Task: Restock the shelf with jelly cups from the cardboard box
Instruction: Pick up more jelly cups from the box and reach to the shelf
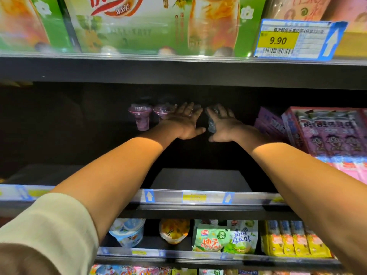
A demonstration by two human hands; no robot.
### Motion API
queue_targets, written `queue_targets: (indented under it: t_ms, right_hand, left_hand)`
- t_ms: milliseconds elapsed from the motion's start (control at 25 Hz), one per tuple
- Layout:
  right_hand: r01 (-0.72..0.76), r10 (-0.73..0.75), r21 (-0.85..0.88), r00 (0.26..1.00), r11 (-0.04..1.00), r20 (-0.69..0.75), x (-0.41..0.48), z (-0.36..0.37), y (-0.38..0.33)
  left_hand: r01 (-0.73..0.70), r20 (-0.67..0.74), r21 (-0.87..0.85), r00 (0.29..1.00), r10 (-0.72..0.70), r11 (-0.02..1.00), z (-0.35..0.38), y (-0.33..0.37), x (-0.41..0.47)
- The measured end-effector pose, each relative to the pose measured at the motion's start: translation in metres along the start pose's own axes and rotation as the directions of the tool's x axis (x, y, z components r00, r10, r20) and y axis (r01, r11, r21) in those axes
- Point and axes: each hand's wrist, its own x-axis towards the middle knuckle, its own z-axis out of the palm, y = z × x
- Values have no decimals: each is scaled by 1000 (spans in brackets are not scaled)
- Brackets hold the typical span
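Jelly cups: one purple jelly cup (139, 118) stands far back on the dark middle shelf (198, 179), and a second purple cup (161, 113) stands right beside it.
Left hand (185, 122): fingers straight and spread wide, resting against the second purple cup.
Right hand (223, 127): fingers bent round a third jelly cup (211, 121), which is dark and hard to see. The hands are close together.
Sleeve: a cream sleeve (49, 225) covers the left upper arm.
Right side: pink boxes (325, 132) with cartoon faces.
Top shelf: green milk tea boxes (123, 26) marked "奶茶".
Price tag (278, 40): yellow, says "9.90".
Shelf below: a green bag (210, 238) marked "柚子", another bag (242, 237) marked "青提乌龙味", and yellow packs (294, 241).
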Motion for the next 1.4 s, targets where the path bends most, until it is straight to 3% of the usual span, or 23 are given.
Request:
queue_targets:
  t_ms: [440,680,1040,1240,1400]
  right_hand:
    - [0,2,138,1000,990,-13,6,-9,-4]
    - [30,-28,38,999,999,-40,2,-8,0]
    - [83,-114,-131,961,988,-252,-62,-15,-26]
    - [39,-64,-149,984,988,-166,-108,-11,-63]
    - [56,-58,-22,994,998,-89,-147,-12,-91]
  left_hand:
    - [-15,12,-43,1000,16,999,-1,-6,3]
    - [-22,-3,-57,1000,22,998,-3,-5,0]
    - [-112,-85,-131,991,102,985,-10,-18,-51]
    - [-150,-111,-119,984,137,982,-1,-38,-102]
    - [-148,25,-242,987,159,959,-13,-60,-150]
